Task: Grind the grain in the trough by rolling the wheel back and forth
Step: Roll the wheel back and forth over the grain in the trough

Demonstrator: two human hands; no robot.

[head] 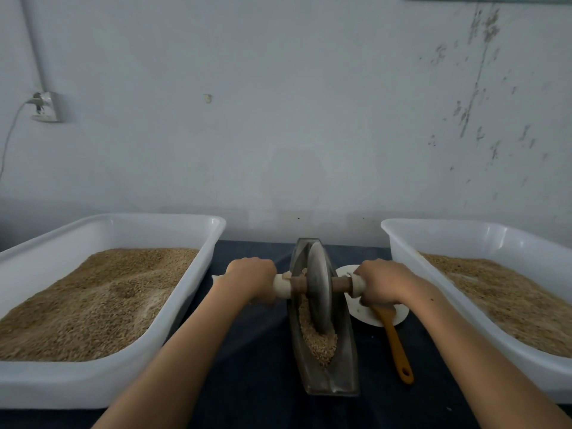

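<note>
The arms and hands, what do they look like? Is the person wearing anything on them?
Both arms are bare, with no sleeves showing. The left hand and right hand wear no gloves, and no rings, watch or bracelets show. The right forearm has a few small dark dots, like moles.

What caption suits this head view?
Both hands roll a wheel through grain in a trough.

1. Soft, dim, bluish daylight is filling the scene evenly; its source is lying outside the view.
2. Faint shadows are falling on the wall (294, 119) behind the white tubs (213, 230).
3. Small glints are showing on the tub rims.
4. Wide-angle distortion is bowing the frame edges.
5. Slight motion blur is softening the hands (252, 278).
</note>
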